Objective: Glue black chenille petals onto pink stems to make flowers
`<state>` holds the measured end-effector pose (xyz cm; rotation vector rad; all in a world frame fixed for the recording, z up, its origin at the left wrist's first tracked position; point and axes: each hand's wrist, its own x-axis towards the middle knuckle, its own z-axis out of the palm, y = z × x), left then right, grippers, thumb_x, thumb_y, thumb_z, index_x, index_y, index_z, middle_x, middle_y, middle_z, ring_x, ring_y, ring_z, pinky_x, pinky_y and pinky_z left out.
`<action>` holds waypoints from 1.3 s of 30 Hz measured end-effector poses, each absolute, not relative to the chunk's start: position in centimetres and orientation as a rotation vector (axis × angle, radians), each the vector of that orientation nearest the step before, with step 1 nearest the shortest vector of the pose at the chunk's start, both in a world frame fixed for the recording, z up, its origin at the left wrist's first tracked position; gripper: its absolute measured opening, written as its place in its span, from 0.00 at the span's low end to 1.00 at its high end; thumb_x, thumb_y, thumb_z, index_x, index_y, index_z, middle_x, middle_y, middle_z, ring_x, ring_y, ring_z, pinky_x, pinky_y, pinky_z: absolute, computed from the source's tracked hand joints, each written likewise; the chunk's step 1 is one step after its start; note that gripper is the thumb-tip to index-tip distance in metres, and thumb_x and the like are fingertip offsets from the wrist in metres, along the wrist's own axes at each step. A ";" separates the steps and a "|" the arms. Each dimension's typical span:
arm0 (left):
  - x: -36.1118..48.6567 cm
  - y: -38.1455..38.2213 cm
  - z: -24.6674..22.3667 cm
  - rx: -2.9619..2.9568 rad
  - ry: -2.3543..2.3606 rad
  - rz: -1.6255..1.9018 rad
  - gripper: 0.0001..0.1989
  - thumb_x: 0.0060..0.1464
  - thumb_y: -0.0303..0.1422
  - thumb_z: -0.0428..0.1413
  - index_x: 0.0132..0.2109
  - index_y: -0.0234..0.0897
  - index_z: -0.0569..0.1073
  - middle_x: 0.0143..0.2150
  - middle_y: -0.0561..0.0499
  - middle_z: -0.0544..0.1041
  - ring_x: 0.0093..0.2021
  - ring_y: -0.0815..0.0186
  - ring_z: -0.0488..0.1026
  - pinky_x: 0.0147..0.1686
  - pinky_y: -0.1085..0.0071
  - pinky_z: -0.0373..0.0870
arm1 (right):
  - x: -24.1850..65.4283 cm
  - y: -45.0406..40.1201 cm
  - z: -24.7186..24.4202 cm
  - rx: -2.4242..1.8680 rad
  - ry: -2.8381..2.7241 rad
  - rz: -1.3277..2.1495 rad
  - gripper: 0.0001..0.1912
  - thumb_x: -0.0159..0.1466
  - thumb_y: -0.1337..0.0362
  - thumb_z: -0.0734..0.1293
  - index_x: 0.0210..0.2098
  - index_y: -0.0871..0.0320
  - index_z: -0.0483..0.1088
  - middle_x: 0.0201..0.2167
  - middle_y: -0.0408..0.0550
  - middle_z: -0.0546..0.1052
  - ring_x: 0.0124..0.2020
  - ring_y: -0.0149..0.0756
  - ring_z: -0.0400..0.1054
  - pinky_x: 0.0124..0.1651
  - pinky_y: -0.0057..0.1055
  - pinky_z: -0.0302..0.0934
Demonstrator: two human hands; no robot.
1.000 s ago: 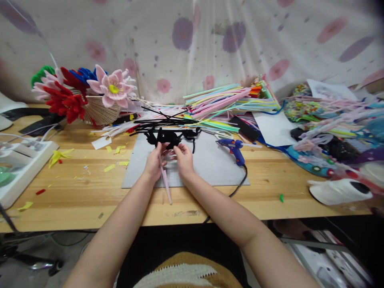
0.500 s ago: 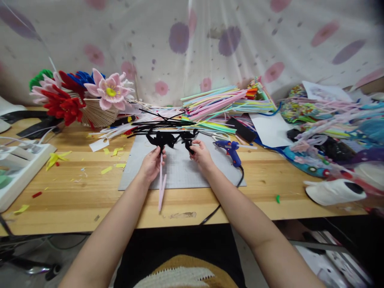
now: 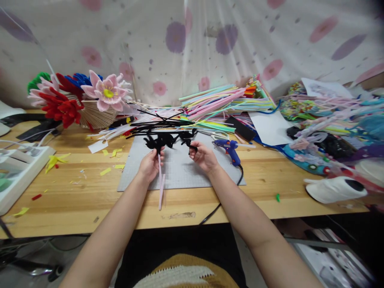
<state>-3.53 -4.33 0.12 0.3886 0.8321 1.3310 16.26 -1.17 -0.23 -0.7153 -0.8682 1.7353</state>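
Note:
My left hand (image 3: 152, 165) is closed around a black fuzzy pipe-cleaner figure (image 3: 160, 141), whose exact shape I cannot make out. Pale pink pipe-cleaner strips (image 3: 161, 191) hang down from the same grip. Between the thumb and fingers of my right hand (image 3: 204, 156) is pinched a smaller black pipe-cleaner piece (image 3: 186, 137), its lower end poking out by the fingertips. Both pieces are held above a grey cutting mat (image 3: 180, 176), close together at their inner ends; whether they touch is unclear.
Right of my hands lies a blue glue gun (image 3: 230, 150), its cord running to the table's front edge. Behind are black pipe cleaners (image 3: 159, 125) and a colourful pile (image 3: 216, 100). Fuzzy flowers (image 3: 106, 93) stand at left, near a power strip (image 3: 27, 176). A thread cone (image 3: 334, 190) lies right.
The smaller black piece has turned slightly in my right fingers, its lower end now pointing more sideways. Both grips stay closed, and the view has shifted a little.

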 end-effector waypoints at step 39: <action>-3.3 -4.7 0.7 0.422 0.663 1.121 0.21 0.60 0.41 0.39 0.39 0.28 0.69 0.21 0.54 0.58 0.17 0.77 0.55 0.10 0.84 0.50 | 13.4 -0.4 2.1 -0.758 -1.361 1.339 0.17 0.44 0.54 0.71 0.27 0.57 0.65 0.19 0.36 0.63 0.18 0.22 0.54 0.20 0.24 0.51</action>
